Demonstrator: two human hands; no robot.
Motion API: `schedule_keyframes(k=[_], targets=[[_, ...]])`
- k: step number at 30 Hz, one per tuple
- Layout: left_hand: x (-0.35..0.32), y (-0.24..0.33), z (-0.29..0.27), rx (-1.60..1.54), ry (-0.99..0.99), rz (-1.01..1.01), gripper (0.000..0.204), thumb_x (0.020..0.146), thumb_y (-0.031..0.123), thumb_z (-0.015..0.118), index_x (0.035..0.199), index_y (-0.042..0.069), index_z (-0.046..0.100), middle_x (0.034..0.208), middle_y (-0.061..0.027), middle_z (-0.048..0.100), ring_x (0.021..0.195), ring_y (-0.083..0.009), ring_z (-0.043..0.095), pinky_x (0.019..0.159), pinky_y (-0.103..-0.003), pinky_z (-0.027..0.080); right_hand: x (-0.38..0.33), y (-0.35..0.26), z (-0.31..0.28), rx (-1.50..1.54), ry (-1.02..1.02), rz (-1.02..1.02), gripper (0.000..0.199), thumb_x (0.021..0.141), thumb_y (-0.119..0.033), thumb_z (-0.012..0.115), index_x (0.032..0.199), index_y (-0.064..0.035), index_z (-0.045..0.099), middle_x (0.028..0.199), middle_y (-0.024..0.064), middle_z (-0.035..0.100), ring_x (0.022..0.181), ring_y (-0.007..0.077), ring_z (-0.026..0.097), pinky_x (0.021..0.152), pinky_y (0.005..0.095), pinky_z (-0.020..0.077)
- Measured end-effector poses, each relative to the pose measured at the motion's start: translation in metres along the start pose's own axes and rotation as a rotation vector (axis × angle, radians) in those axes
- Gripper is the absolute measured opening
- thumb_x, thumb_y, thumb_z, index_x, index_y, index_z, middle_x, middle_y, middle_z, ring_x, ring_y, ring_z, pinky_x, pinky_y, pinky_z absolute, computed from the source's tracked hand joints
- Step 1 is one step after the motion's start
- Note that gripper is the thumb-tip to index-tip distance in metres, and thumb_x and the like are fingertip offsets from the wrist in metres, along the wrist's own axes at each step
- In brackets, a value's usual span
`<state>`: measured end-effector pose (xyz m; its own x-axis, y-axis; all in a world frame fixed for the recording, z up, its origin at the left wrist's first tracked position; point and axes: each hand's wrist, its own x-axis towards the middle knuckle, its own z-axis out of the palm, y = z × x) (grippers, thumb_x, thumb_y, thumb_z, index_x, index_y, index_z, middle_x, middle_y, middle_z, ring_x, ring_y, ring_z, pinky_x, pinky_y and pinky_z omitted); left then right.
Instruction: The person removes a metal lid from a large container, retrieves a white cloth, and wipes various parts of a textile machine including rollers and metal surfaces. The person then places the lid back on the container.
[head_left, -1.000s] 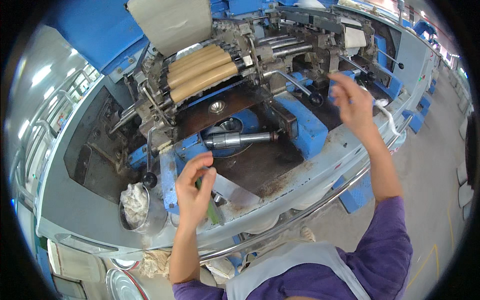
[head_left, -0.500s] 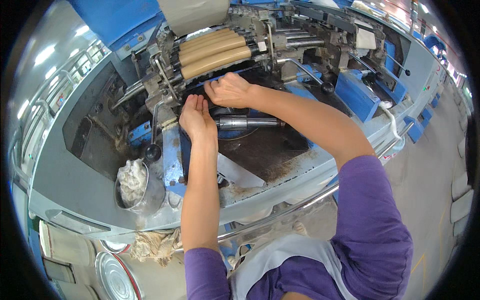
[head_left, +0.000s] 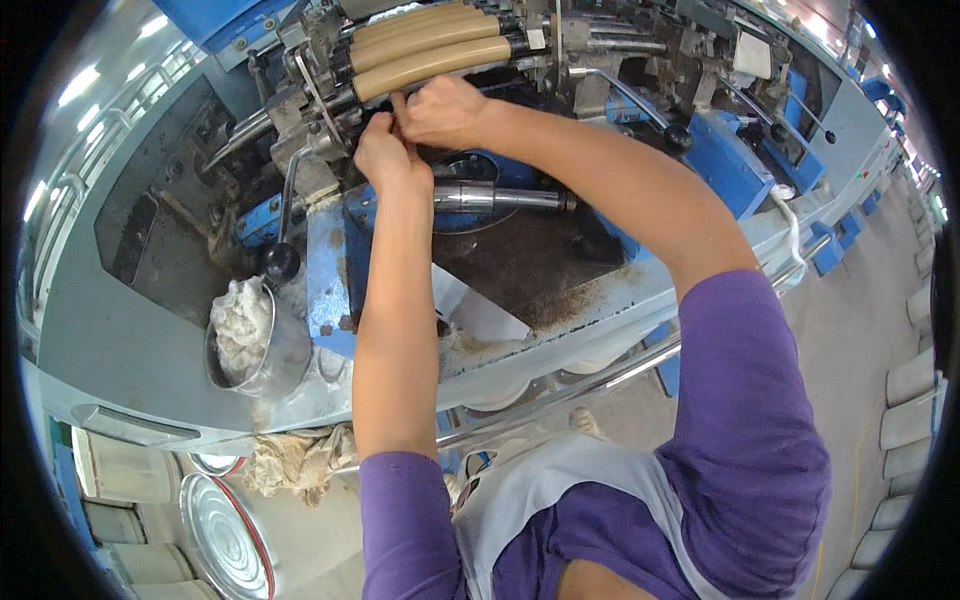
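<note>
My right hand [head_left: 443,112] is at the front edge of the tan rollers [head_left: 435,68] of a blue-and-grey machine. Its fingers are curled in, and the index finger points up toward the nearest roller. Just left of it and touching or nearly touching, my left hand [head_left: 393,160] has its fingers bent together. Whatever the fingertips may hold is hidden. Below the hands lies a shiny metal cylinder [head_left: 485,196] on a shaft, over a dark, dusty machine bed [head_left: 530,265].
A metal pot [head_left: 290,350] of white fluffy fibre stands at left. Black-knobbed levers [head_left: 282,262] flank the rollers. A crumpled tan cloth [head_left: 295,465] hangs by a metal rail [head_left: 630,370]. Large cans with red-edged lids [head_left: 228,540] stand lower left. A grey flat piece [head_left: 480,305] lies on the bed.
Both hands have moved up closer to the front roller. My left hand's fingers, earlier cupped with the palm showing, are now bent in beside the right hand. The view has shifted slightly.
</note>
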<state>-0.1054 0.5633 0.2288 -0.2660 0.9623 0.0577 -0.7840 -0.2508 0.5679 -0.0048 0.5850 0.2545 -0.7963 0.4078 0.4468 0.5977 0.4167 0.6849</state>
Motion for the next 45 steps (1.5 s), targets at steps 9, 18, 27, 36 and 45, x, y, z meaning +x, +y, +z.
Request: schedule_keyframes(k=[9, 18, 27, 36, 45], targets=[[0.016, -0.021, 0.018, 0.238, -0.007, 0.19, 0.029, 0.088, 0.006, 0.049, 0.111, -0.009, 0.058, 0.106, -0.0173, 0.063, 0.092, -0.0248, 0.062, 0.079, -0.036, 0.049, 0.008, 0.005, 0.016, 0.04, -0.081, -0.122, 0.018, 0.077, -0.024, 0.058, 0.068, -0.0124, 0.068, 0.078, 0.0094, 0.069, 0.074, 0.0255, 0.067, 0.063, 0.0383, 0.0528], [0.018, -0.052, 0.023, 0.794, -0.088, 0.68, 0.036, 0.083, 0.018, 0.041, 0.09, -0.006, 0.066, 0.096, -0.0337, 0.061, 0.089, -0.048, 0.058, 0.08, -0.049, 0.044, -0.017, 0.024, 0.019, 0.397, -0.052, 0.114, 0.014, 0.067, -0.023, 0.066, 0.069, -0.0093, 0.064, 0.072, 0.012, 0.067, 0.067, 0.0304, 0.066, 0.064, 0.0413, 0.053], [0.002, -0.065, 0.037, 0.848, -0.697, 0.124, 0.038, 0.088, 0.02, 0.043, 0.099, -0.008, 0.065, 0.1, -0.0207, 0.067, 0.092, -0.0256, 0.061, 0.082, -0.035, 0.045, -0.079, 0.03, -0.003, -0.131, -0.41, 0.128, 0.015, 0.076, -0.026, 0.061, 0.074, -0.0133, 0.069, 0.078, 0.0037, 0.068, 0.073, 0.0212, 0.067, 0.058, 0.0358, 0.0545], [0.003, -0.018, -0.002, 0.615, -0.106, 0.291, 0.034, 0.088, 0.015, 0.049, 0.111, -0.008, 0.059, 0.107, -0.0182, 0.063, 0.094, -0.0255, 0.06, 0.085, -0.033, 0.045, -0.011, 0.0, 0.014, 0.055, 0.017, -0.229, 0.019, 0.074, -0.024, 0.059, 0.058, -0.0151, 0.064, 0.068, 0.0041, 0.067, 0.064, 0.0191, 0.065, 0.05, 0.0353, 0.0497], [0.01, -0.037, 0.024, 0.735, -0.074, 0.381, 0.031, 0.082, 0.009, 0.044, 0.1, -0.005, 0.067, 0.095, -0.0225, 0.067, 0.089, -0.0282, 0.062, 0.08, -0.036, 0.046, -0.009, 0.023, 0.038, 0.319, 0.128, -0.011, 0.02, 0.077, -0.026, 0.058, 0.073, -0.009, 0.066, 0.079, 0.011, 0.069, 0.076, 0.0267, 0.067, 0.074, 0.0389, 0.0527]])
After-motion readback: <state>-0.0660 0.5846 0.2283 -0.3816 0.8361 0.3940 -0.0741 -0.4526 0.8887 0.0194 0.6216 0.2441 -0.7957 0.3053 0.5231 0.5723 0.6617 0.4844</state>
